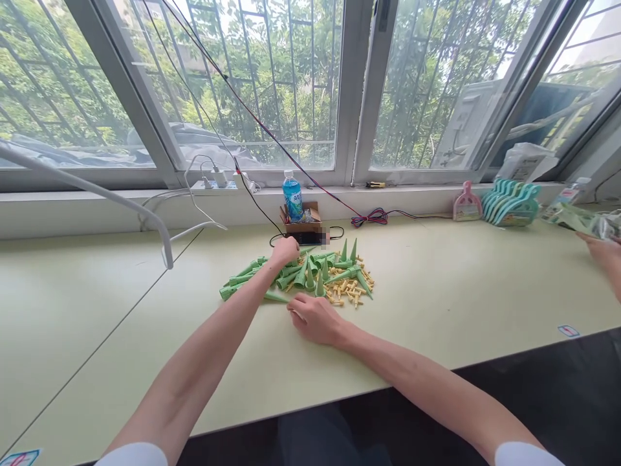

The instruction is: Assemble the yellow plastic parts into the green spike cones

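A pile of hollow green plastic spikes [291, 279] lies on the table, some standing point up and others on their sides. Mixed in at its right are many small yellow plastic pegs [347, 288]. My left hand [286, 250] reaches over to the far side of the pile, its fingers curled downward; what they grip, if anything, is hidden. At the near edge, my right hand [314, 317] rests low over the table with bent fingers. Its fingertips close at the pointed end of a lying green spike [275, 296].
Behind the pile are a dark phone [305, 239], a small cardboard box [310, 213] and a blue bottle [292, 199]. Coiled cable [369, 217], a pink dustpan-like piece [467, 204] and turquoise ones [510, 204] line the windowsill. Another person's hand [604, 259] is at far right.
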{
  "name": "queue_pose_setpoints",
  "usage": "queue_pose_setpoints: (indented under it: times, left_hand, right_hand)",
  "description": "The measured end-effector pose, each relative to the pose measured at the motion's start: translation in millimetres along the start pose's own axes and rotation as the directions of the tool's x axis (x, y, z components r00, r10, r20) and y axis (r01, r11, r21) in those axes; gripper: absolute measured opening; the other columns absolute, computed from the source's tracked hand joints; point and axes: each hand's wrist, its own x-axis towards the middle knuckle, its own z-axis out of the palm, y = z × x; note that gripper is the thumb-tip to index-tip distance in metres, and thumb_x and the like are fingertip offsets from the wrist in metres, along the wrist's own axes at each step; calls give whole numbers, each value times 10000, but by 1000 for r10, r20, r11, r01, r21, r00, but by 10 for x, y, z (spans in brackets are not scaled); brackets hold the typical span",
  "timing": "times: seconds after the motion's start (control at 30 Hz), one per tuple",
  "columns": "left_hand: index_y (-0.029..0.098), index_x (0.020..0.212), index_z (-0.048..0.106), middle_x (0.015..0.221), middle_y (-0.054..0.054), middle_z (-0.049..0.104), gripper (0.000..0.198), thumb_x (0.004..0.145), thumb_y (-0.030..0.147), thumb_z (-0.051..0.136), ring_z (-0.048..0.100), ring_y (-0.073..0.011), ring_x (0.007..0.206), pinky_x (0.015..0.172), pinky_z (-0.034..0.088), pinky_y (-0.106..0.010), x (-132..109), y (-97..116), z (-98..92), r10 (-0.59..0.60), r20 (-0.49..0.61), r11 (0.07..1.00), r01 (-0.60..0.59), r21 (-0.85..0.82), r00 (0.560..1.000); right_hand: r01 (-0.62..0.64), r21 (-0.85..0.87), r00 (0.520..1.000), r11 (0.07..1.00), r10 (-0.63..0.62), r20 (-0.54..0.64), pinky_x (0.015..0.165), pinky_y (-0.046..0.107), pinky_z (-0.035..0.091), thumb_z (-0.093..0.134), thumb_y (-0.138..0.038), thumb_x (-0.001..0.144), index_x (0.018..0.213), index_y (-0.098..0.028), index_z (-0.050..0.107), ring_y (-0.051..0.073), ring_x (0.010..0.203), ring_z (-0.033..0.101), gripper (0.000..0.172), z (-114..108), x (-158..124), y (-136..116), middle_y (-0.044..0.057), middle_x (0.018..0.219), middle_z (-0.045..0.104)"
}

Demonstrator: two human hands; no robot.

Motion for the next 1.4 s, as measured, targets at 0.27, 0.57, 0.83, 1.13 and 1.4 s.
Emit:
queue_pose_setpoints:
  times: [0.27,0.57,0.83,1.13,1.4]
  left_hand:
    - [185,1208,593,1240,-91,594,305,939,327,583,613,-221,1057,880,539,-397,-13,27,-115,-56,223,998,48,40,973]
    - [185,1165,623,1219,-82,612,273,936,328,584,620,-218,1035,867,542,-380,-154,5,-225,-31,190,1000,31,5,981]
    - [184,707,775,804,-71,761,141,756,196,643,663,-225,755,631,479,-273,-458,-103,-385,41,-82,997,-46,-63,996]
    - [191,930,736,647,-8,680,220,865,311,564,572,-143,555,612,458,-260,-1085,-69,-445,97,-309,965,-165,-203,946]
    - [195,1002,643,947,-51,657,168,917,295,538,555,-111,605,591,487,-238,-1692,-158,50,198,-533,843,-421,-336,823]
  right_hand:
    - [-21,39,1000,999,21,0,604,229,379,496,-127,917,958,-180,623,139,734,608,143,-7,9,5,50,955,657]
    - [-31,76,1000,997,31,2,645,228,400,509,-127,913,957,-184,627,143,767,616,138,-32,10,24,49,966,660]
    - [-50,106,999,993,49,11,659,223,413,529,-103,890,955,-182,629,142,753,614,143,-63,16,22,43,951,663]
    - [-42,116,999,992,43,0,663,223,408,508,-104,902,927,-185,622,129,707,589,142,-69,5,28,43,941,654]
    - [-18,83,1000,996,19,-15,656,233,410,483,-102,908,945,-184,599,150,750,607,147,-62,10,39,54,926,653]
